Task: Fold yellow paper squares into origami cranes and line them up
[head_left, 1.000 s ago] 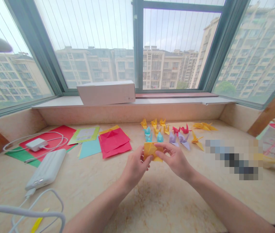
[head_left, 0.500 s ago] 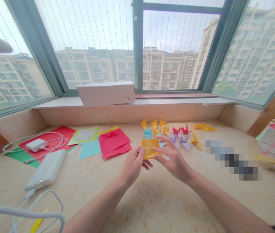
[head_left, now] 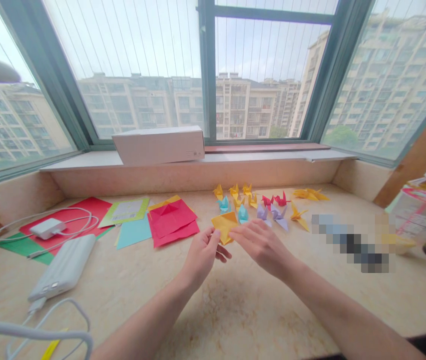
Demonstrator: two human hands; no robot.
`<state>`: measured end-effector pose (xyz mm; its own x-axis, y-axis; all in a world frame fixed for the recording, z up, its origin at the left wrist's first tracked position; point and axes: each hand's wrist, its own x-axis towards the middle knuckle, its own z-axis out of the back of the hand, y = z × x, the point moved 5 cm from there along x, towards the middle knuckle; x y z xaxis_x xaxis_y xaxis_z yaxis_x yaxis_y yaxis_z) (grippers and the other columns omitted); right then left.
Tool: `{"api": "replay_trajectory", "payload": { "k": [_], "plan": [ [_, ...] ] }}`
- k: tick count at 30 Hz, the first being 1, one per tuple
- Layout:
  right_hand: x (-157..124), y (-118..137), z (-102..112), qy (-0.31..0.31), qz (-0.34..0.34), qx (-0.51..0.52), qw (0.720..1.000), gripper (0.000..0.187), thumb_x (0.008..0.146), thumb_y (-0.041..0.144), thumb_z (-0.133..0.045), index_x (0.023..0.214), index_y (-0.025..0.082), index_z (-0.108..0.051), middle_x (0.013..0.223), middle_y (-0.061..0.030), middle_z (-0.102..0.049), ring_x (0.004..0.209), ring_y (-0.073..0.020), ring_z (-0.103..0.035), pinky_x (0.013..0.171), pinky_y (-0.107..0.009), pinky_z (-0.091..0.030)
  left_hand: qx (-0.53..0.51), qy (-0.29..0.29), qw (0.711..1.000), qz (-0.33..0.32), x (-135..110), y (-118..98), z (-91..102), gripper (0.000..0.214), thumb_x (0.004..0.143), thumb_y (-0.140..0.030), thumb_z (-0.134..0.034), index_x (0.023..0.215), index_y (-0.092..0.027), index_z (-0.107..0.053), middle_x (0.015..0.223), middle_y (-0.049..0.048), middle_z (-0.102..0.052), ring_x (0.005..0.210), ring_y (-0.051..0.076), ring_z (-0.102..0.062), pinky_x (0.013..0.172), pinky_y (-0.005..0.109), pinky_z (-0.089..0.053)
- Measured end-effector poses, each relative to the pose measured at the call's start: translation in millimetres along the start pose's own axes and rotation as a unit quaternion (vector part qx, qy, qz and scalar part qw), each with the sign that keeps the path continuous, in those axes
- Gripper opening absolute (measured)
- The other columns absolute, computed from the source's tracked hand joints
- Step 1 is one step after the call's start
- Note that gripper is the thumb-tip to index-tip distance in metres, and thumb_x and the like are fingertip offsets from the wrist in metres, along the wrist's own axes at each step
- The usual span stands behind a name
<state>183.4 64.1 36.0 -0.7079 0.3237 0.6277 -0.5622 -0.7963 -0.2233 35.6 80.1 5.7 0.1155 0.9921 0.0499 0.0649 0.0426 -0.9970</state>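
A folded piece of yellow origami paper (head_left: 223, 226) is held up over the stone counter between both hands. My left hand (head_left: 203, 255) pinches its left edge, thumb on the near face and the other fingers curled behind. At the paper's lower right edge, my right hand (head_left: 265, 244) is closed with thumb and fingertips together on it. Just beyond stand several folded paper cranes: yellow (head_left: 247, 189), light blue (head_left: 224, 204), red (head_left: 281, 199) and lavender (head_left: 279, 215).
Left of my hands lie red paper sheets (head_left: 173, 225), a blue sheet (head_left: 132, 234), a white power bank (head_left: 62, 267) and a charger with cables (head_left: 47, 228). A white box (head_left: 160, 145) sits on the sill. At right are a plastic cup (head_left: 419, 215) and a blurred-out patch.
My right hand's fingers have come together onto the paper's right side, where they were spread before. The paper now looks tilted and more pointed. The view has shifted slightly.
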Motion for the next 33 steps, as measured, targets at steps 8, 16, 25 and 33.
{"api": "replay_trajectory", "payload": {
  "k": [8, 16, 25, 33],
  "plan": [
    [4, 5, 2, -0.015, -0.014, -0.020, 1.000, 0.021, 0.099, 0.013, -0.046, 0.111, 0.013, -0.063, 0.097, -0.0088, -0.072, 0.093, -0.0229, -0.061, 0.084, -0.039, -0.041, -0.013, 0.030, 0.999, -0.004, -2, 3, -4.9, 0.028, 0.088, -0.042, -0.053, 0.088, -0.014, -0.054, 0.070, -0.0006, -0.060, 0.051, 0.013, -0.065, 0.047, 0.022, -0.049],
    [-1, -3, 0, -0.070, -0.070, 0.064, 0.993, 0.016, 0.096, 0.015, -0.052, 0.090, 0.018, -0.066, 0.082, -0.0052, -0.071, 0.082, -0.0198, -0.062, 0.079, -0.036, -0.042, 0.002, 0.020, 1.000, 0.000, -6, -2, -7.6, 0.037, 0.090, -0.049, -0.051, 0.102, -0.014, -0.053, 0.091, 0.0065, -0.064, 0.062, 0.017, -0.070, 0.044, 0.022, -0.051],
    [-10, -15, -12, -0.141, -0.190, 0.271, 0.933, 0.007, 0.091, 0.022, -0.063, 0.086, 0.021, -0.067, 0.089, -0.0053, -0.070, 0.084, -0.0190, -0.064, 0.077, -0.034, -0.050, -0.011, 0.078, 0.997, -0.020, -7, -2, -11.3, 0.046, 0.089, -0.052, -0.054, 0.114, -0.014, -0.049, 0.105, 0.0135, -0.067, 0.072, 0.020, -0.072, 0.056, 0.029, -0.057],
    [-12, -25, -15, -0.149, -0.298, 0.310, 0.890, 0.011, 0.095, 0.029, -0.055, 0.095, 0.021, -0.063, 0.093, -0.0060, -0.071, 0.084, -0.0197, -0.067, 0.074, -0.033, -0.054, 0.023, 0.043, 0.998, -0.027, -3, 4, -4.0, 0.031, 0.086, -0.032, -0.057, 0.111, -0.015, -0.051, 0.102, 0.0107, -0.068, 0.073, 0.018, -0.070, 0.058, 0.026, -0.055]
  ]
}}
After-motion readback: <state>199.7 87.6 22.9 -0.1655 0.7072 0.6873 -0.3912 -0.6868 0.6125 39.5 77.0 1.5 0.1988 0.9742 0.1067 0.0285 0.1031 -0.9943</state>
